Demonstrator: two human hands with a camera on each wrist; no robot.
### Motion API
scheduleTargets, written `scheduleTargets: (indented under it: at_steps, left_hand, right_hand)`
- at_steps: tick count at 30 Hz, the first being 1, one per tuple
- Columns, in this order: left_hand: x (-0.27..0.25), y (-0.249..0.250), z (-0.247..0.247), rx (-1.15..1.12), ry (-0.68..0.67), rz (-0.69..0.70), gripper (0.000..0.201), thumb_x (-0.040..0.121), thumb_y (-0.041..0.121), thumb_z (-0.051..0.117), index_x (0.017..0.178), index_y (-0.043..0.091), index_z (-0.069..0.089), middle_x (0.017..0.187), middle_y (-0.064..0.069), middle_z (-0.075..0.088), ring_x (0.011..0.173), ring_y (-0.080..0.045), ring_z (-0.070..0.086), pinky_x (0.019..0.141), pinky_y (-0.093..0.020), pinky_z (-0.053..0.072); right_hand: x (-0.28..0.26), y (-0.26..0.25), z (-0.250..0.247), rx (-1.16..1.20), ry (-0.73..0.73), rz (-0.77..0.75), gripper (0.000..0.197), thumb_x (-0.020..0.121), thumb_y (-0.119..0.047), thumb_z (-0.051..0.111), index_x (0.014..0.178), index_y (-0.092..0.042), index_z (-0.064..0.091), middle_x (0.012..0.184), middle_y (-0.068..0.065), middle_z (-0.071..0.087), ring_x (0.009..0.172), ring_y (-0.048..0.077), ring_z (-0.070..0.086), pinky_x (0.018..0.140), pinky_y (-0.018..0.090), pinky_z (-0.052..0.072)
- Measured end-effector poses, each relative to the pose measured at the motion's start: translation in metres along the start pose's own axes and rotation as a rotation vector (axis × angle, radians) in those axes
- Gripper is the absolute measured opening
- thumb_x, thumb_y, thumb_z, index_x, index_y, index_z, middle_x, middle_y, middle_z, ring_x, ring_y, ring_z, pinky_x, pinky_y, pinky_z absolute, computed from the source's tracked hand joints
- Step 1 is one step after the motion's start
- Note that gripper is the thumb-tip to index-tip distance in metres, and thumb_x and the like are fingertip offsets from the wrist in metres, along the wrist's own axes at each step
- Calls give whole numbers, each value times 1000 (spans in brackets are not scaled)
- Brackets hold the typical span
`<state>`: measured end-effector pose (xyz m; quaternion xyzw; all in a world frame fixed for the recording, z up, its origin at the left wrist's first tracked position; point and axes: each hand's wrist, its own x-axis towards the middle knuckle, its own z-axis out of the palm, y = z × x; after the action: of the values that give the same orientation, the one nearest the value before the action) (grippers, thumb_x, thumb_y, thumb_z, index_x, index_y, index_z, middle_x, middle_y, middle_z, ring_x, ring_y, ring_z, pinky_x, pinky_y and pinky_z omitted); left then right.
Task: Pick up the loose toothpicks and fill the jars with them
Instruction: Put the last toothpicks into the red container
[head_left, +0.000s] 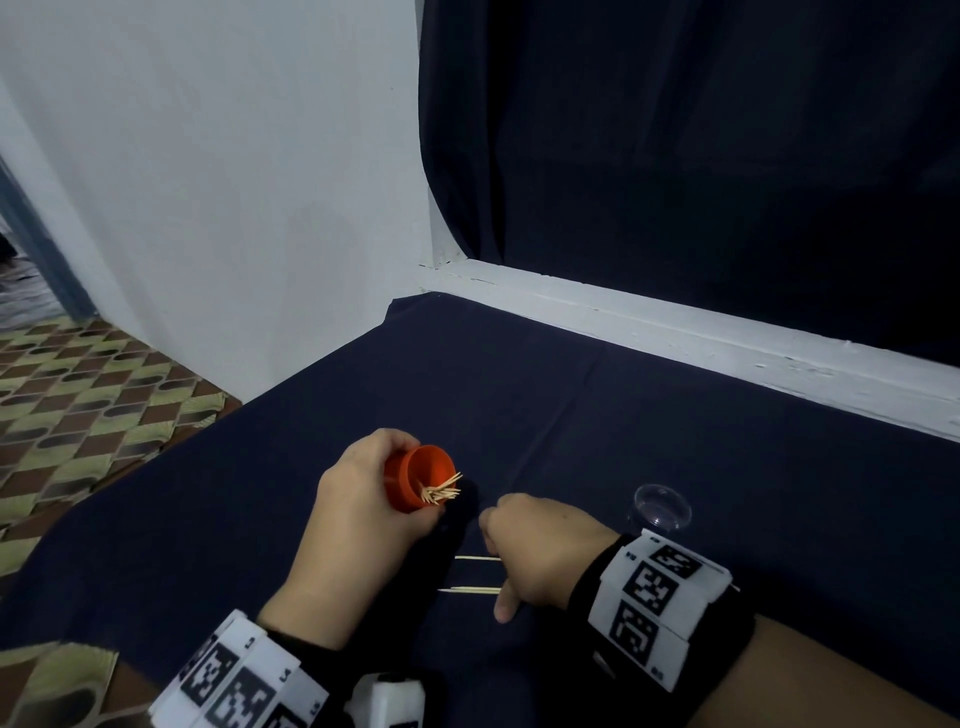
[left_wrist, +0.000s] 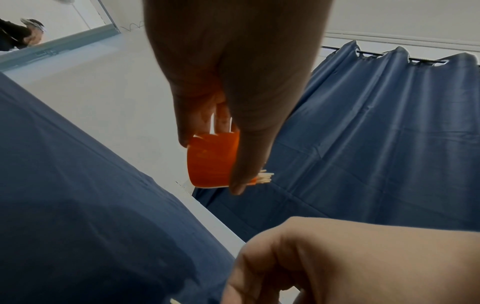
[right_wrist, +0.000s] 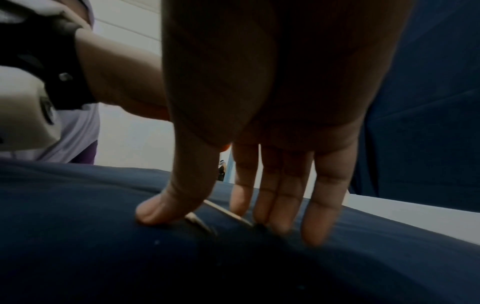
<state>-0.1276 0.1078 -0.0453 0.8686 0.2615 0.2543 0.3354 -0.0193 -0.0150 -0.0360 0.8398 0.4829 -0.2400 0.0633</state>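
The left hand (head_left: 363, 499) gripped the orange jar (head_left: 415, 480) tilted, mouth toward the right hand (head_left: 540, 556), probably to ease loading. That hand's fingers (right_wrist: 283, 205), straight and together, pressed loose toothpicks (head_left: 475, 574) on the cloth (head_left: 675, 441) just below the jar, thumb opposite, gathering them.

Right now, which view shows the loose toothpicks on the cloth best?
Head view: loose toothpicks lie in the open beside the right hand. Right wrist shows them blurred and dark under the fingers. Left wrist shows almost none.
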Motion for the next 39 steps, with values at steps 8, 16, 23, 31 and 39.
scheduleTargets:
  at_steps: [8, 16, 23, 31, 39]
  left_hand:
    - [-1, -1, 0, 9, -6, 13, 50, 61, 12, 86, 97, 30, 57, 97, 14, 56, 86, 4, 53, 67, 1, 38]
    - [1, 0, 1, 8, -20, 2, 50, 61, 13, 86, 100, 30, 58, 99, 14, 57, 89, 3, 54, 66, -6, 39]
    - [1, 0, 2, 5, -35, -7, 52, 60, 14, 87, 100, 31, 58, 100, 14, 57, 90, 1, 55, 67, -8, 39]
    - [2, 2, 3, 2, -44, -11, 50, 60, 14, 87, 95, 32, 58, 98, 14, 58, 89, 0, 56, 68, -9, 39]
    - [1, 4, 1, 3, -48, -14, 48, 61, 14, 86, 93, 33, 57, 97, 14, 58, 86, 3, 55, 64, -8, 39]
  right_hand:
    - [19, -2, -4, 38, -96, 86, 27, 82, -15, 72, 106, -6, 64, 112, 13, 62, 98, 30, 61, 76, 36, 50]
    - [8, -3, 6, 4, 32, 55, 29, 89, 0, 50, 65, -13, 42, 68, 3, 44, 55, 15, 43, 45, 25, 35]
    - [6, -3, 1, -17, -15, 97, 30, 89, -10, 57, 64, -12, 41, 66, 2, 41, 51, 15, 40, 44, 24, 34]
    - [-21, 25, -18, 320, 184, 216, 10, 88, -9, 54, 87, -16, 60, 88, 2, 60, 81, 15, 59, 63, 24, 39]
    - [-9, 26, -18, 350, 232, 180, 14, 87, -9, 54, 92, -9, 67, 97, 8, 69, 75, 20, 59, 63, 26, 44]
